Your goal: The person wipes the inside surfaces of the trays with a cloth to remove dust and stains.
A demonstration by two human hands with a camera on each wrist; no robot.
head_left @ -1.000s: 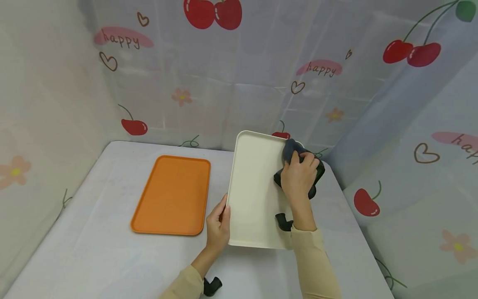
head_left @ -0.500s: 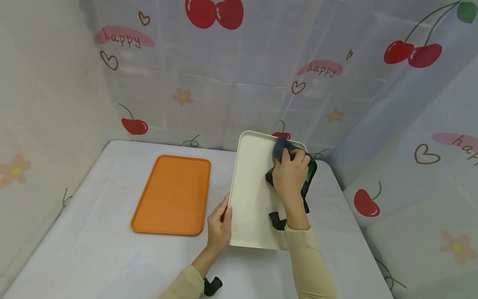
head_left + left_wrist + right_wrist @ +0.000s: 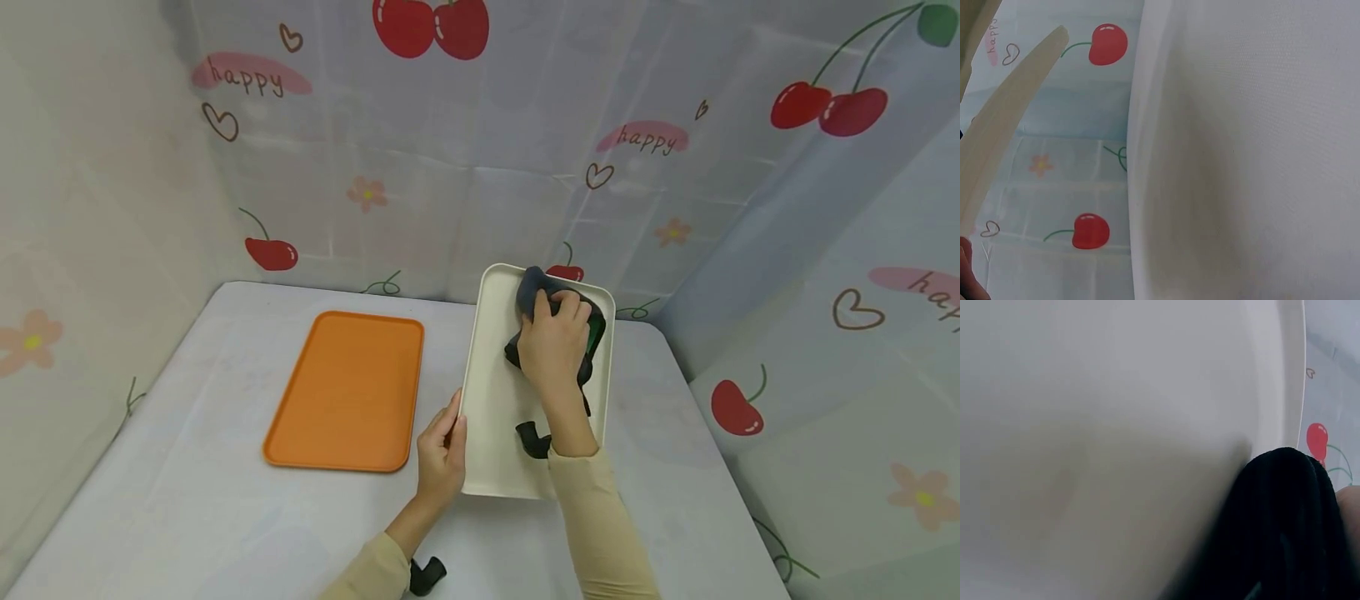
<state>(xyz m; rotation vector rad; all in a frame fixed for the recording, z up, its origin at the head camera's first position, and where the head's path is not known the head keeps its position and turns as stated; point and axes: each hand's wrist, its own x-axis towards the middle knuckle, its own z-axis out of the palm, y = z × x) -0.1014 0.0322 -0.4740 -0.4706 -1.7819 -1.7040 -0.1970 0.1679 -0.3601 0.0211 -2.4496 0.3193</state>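
- Backdrop point(image 3: 465, 208) of pale sheeting, printed with cherries, hearts, flowers and the word "happy"; behind and to both sides of a white-covered table point(image 3: 187, 517).
- Orange tray point(image 3: 345, 392), one: flat on the table, left of the work, apart from both hands.
- Cream tray point(image 3: 487, 425), one: rimmed, tilted up at a slant, inner face in view; contact of lower edge with the tabletop impossible to tell.
- Dark cloth point(image 3: 532, 287), one: bunched, green patch at its right side; against the inner face of the cream tray, toward the far end, just beside the upper rim.
- Left hand point(image 3: 441, 454): pinching the left edge of the cream tray, thumb toward the front, fingers partly hidden.
- Right hand point(image 3: 555, 346): fingers bent over the dark cloth, gripping it by the folds against the cream tray.
- Step in hand, by judgement: wiping the inner face of the cream tray, at present its upper part.
- Called for next, by judgement: firm left-edge hold, even pressure, cloth worked along the rim and down toward the lower end; share already wiped impossible to tell.
- Orange tray's turn, past or pending: likewise undeterminable.
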